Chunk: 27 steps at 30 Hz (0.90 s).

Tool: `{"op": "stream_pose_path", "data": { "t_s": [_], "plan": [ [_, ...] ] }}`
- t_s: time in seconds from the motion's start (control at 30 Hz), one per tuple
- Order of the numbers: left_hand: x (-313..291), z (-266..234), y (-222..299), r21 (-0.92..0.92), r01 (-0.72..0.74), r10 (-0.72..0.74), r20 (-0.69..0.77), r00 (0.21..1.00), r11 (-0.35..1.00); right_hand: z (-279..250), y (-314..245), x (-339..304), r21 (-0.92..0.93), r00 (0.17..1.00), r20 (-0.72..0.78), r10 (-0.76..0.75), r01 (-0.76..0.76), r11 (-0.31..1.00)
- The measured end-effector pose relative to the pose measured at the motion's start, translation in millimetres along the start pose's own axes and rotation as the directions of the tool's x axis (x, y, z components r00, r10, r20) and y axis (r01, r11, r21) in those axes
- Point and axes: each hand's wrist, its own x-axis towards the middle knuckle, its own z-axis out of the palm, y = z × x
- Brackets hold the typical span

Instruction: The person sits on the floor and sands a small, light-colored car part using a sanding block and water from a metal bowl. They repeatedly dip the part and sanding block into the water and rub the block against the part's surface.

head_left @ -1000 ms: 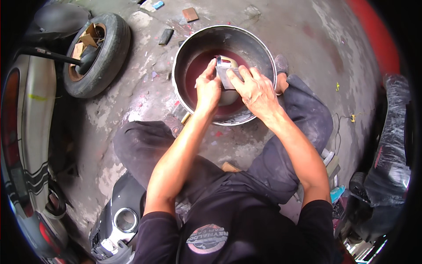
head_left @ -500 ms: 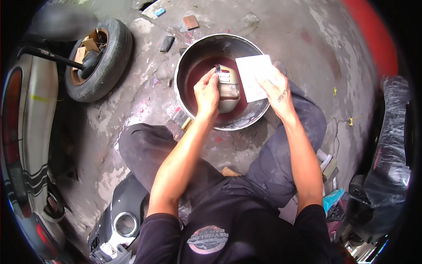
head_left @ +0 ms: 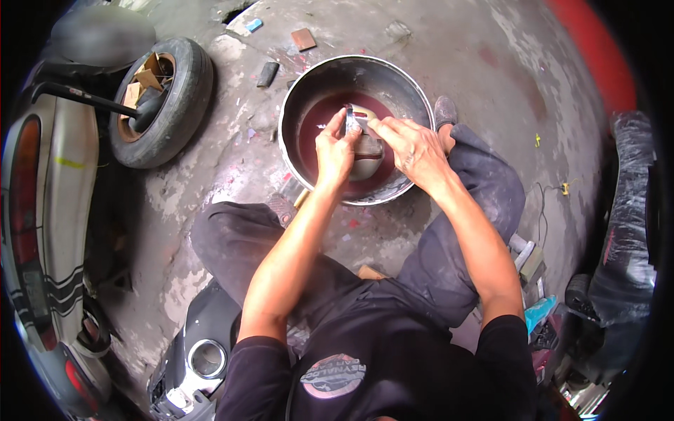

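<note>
Two bare hands in head view. Left hand: grip pinching left side of pale, shiny part, inside round black tub with red water. Right hand: fingers bent at part's right; cannot tell what grip pinches. Tire far left.

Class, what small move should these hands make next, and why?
Perhaps the right hand should make one short, light stroke along the pale, curved, hard-looking part: it is at the part's right edge, while the left hand holds its left side.
</note>
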Motion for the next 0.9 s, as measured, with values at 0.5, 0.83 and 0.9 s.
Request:
{"op": "stream_pose_path", "data": {
  "t_s": [0.5,0.83,0.9],
  "plan": [
    [18.8,-10.1,-25.2,0.013,-0.054,0.054,-0.014,0.998,0.998,9.2,5.2,15.5,0.286,0.953,-0.217,0.211,-0.145,0.947],
    [10.6,-16.2,-17.2,0.219,-0.093,0.093,0.010,0.996,0.971,6.7,5.8,-0.2,0.146,0.996,-0.032,-0.078,0.082,0.986],
    [8.1,-11.6,-11.5,0.143,-0.083,0.077,0.046,0.996,0.986,6.6,7.6,1.5,0.098,0.994,0.052,-0.092,0.086,0.991]
  ]
}}
